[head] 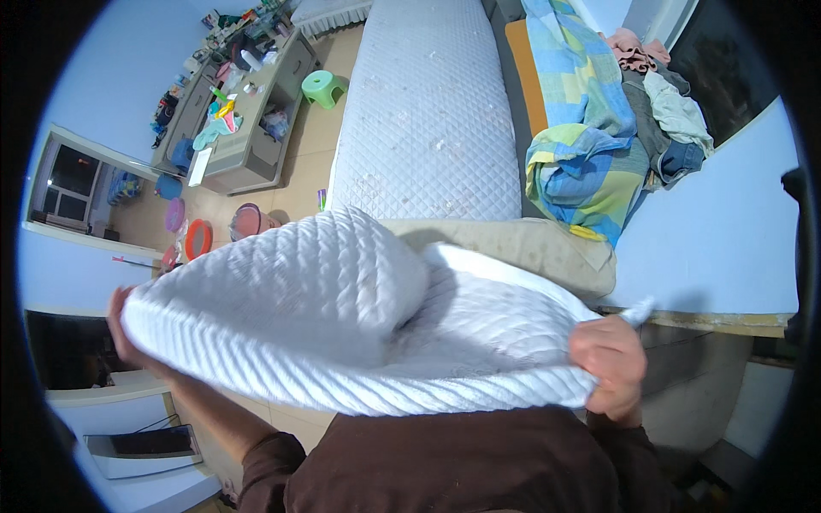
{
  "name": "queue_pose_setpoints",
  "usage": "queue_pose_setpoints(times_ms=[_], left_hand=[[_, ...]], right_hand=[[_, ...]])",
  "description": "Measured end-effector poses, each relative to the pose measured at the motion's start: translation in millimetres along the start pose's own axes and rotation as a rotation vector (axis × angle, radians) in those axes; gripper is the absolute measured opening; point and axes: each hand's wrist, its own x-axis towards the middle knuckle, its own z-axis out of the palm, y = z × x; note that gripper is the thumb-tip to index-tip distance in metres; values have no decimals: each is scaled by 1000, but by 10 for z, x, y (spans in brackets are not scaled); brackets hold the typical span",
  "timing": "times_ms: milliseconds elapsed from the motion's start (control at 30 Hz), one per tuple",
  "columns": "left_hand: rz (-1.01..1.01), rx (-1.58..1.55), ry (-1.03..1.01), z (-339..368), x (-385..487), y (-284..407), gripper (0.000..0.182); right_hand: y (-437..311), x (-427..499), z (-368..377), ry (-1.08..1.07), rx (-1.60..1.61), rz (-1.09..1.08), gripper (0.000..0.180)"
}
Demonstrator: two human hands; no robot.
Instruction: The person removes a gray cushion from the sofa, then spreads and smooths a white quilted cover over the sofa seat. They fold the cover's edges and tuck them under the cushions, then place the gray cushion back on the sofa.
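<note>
A white quilted cover (pixel 308 288) stretches across in front of my body, its near edge drawn up in a long band. At the far left my left hand (pixel 122 330) grips one end, with its fingers mostly hidden behind the fabric. My right hand (pixel 609 365) is closed in a fist around the opposite end, and a small tuft of cloth sticks out past it. Between the hands the cover sags and folds over on itself. Just beyond it lies a stained beige cushion (pixel 513 250), partly hidden by the cover. Farther off, a white quilted pad (pixel 430 122) covers a long bed or sofa.
A blue, yellow and green checked cloth (pixel 580 154) and piled clothes (pixel 673 122) lie at the right. On the left stand a cluttered desk (pixel 247 147), a green stool (pixel 322 88), a pink bin (pixel 247 221) and an orange basin (pixel 198 239).
</note>
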Motion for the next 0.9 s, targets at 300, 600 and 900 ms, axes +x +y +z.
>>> queue_pose_setpoints(times_ms=[300,600,900], left_hand=[[77,386,-503,1045,76,-2246,18],[636,361,-309,1775,2007,-1499,32],[221,502,-577,579,184,-2327,18]], right_hand=[[617,1072,-587,326,-780,119,22],[803,1796,-1406,515,-784,62,26],[624,418,-179,88,-840,281,26]])
